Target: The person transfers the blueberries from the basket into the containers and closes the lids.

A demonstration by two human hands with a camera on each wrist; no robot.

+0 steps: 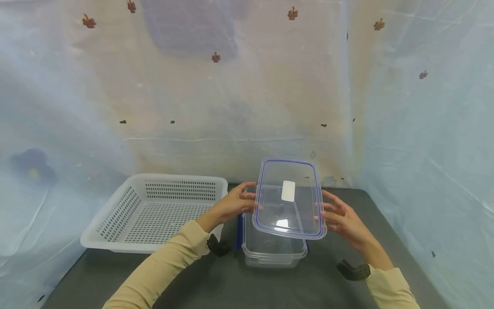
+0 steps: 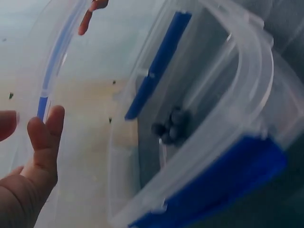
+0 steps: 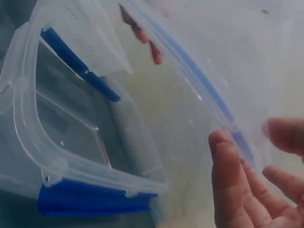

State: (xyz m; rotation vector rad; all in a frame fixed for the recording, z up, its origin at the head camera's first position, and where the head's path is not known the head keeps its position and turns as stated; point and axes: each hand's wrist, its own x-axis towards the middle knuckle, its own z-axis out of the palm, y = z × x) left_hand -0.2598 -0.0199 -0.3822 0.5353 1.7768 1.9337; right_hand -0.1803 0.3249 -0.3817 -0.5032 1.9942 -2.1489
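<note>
A clear rectangular lid [image 1: 270,199] with a blue seal line and a white label is tilted up over a clear plastic food container [image 1: 274,260]. My left hand [image 1: 233,202] holds the lid's left edge, and in the left wrist view its fingers [image 2: 45,137] and thumb lie on either side of the rim. On the right edge, my right hand [image 1: 345,223] pinches the lid the same way, with its fingers [image 3: 228,175] against the rim. The container stands open below, its blue side clips [image 3: 95,199] hanging down. Several small dark round things [image 2: 172,127] show through it in the left wrist view.
To the left, a white perforated basket [image 1: 166,246] sits on the dark grey table [image 1: 335,292], close to my left forearm. Behind and at both sides hangs a pale plastic sheet [image 1: 247,107] with leaf prints. Dark bands are on both wrists.
</note>
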